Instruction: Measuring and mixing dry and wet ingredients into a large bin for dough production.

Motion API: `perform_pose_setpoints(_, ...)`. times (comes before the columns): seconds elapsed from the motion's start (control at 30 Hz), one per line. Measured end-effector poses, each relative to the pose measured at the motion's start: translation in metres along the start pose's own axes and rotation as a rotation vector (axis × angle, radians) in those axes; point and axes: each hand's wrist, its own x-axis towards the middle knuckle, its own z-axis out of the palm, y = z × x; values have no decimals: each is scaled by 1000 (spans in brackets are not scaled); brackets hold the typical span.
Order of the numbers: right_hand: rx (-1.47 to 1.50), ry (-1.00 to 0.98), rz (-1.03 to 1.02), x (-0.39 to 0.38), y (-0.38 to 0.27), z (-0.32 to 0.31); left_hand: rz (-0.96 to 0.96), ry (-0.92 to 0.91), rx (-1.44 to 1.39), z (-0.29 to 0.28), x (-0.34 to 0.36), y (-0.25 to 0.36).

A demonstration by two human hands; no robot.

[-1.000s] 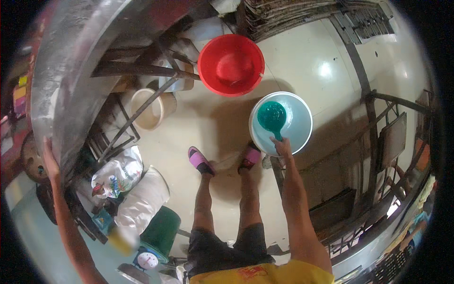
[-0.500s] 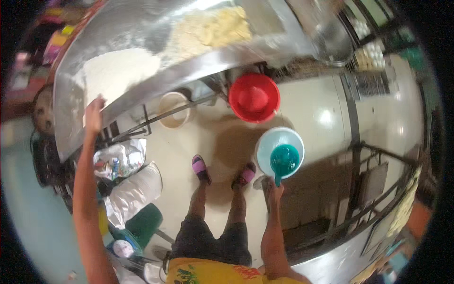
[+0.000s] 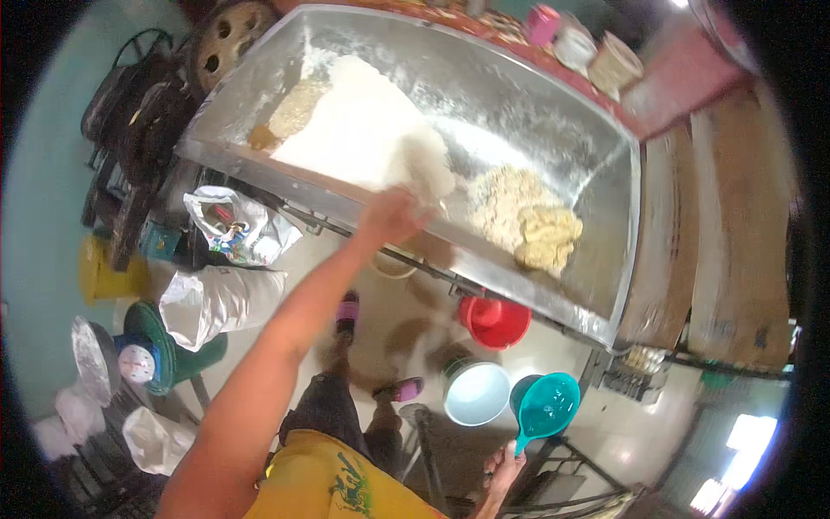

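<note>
In my right hand [image 3: 504, 467] is the handle of a teal dipper [image 3: 553, 400], whose bowl holds clear liquid. The dipper is beside a pale blue-white bucket [image 3: 474, 419] on the floor. My left hand [image 3: 393, 216] is over the near rim of a long metal trough [image 3: 372, 52], its fingers smeared by motion. Just beyond that hand lies a wide heap of white flour [image 3: 354, 121], with a brownish grainy patch [image 3: 298, 105] at its left. Farther right in the trough are crumbly dough [image 3: 501, 203] and a yellowish dough lump [image 3: 549, 235].
A red basin [image 3: 517, 332] stands on the floor below the trough. White sacks [image 3: 233, 303], a green bin [image 3: 206, 353] and a yellow container [image 3: 108, 272] are at left. Brown boards [image 3: 735, 225] flank the trough's right end. A dark metal frame [image 3: 571, 471] stands by my right hand.
The view has swung toward the trough. My left hand has moved rightward along its near rim. The dipper, above the bucket before, is now to the bucket's right, still in my right hand.
</note>
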Motion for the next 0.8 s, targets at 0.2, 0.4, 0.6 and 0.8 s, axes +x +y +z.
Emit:
perform_pose_setpoints(0.2, -188, -134, -124, -23, -125, 133, -95, -105, -178, -23, 2, 21)
perform_pose_setpoints(0.4, -74, -375, -122, -29, -209, 332, -13, 10, -362, -3, 5, 20)
perform_pose_setpoints(0.6, -459, -870, -229, -82, -198, 611, -102, 741, -1740, 129, -34, -91)
perform_pose_setpoints(0.8, -907, -628, -775, 74, -200, 693, -11, 83, -434, 6, 12, 21)
